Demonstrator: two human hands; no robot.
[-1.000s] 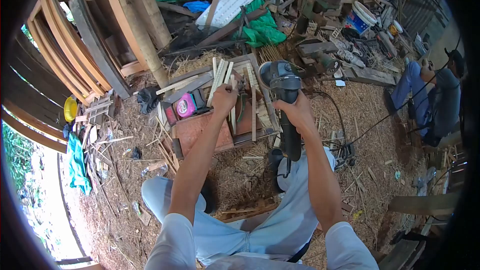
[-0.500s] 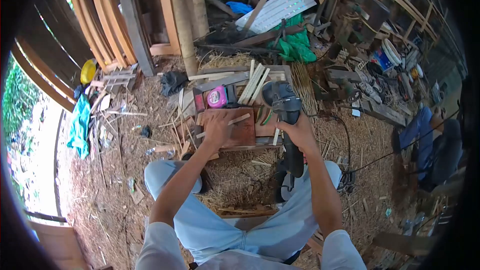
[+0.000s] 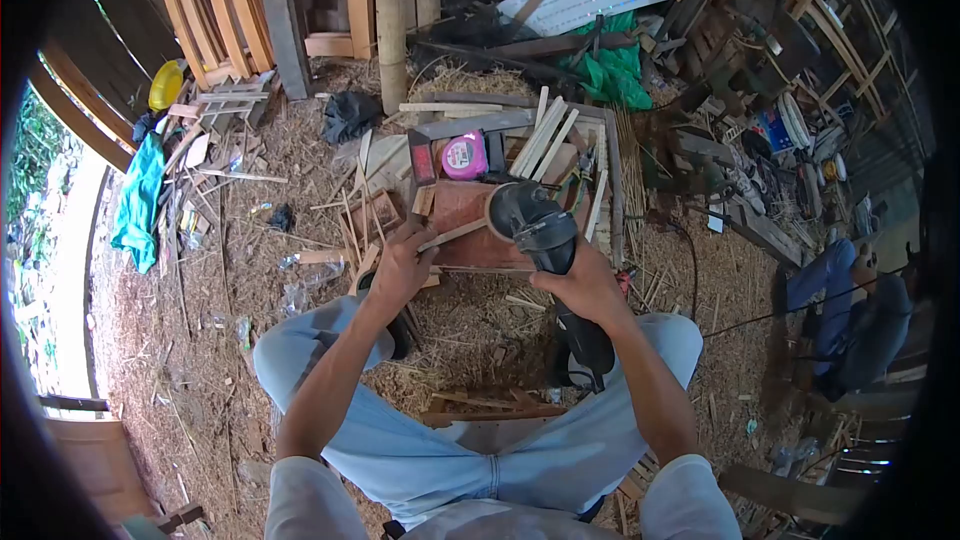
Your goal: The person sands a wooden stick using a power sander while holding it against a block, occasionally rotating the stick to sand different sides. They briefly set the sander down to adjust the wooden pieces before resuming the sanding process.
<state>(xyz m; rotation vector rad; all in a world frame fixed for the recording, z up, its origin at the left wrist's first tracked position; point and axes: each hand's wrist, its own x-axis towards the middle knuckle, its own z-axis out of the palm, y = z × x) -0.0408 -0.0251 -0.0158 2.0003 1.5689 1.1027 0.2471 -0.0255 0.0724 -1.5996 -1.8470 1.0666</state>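
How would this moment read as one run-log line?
left hand: holds thin wooden strip; right hand: grips grinder; strip: far end at grinder, contact unclear; nearby: pink tape measure

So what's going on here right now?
A seated person works with both hands over a reddish board. The left hand holds a thin wooden strip, its far end right by the head of the black power tool gripped in the right hand. Whether they touch is hard to tell. Beyond the board are a pink tape measure and more pale strips.
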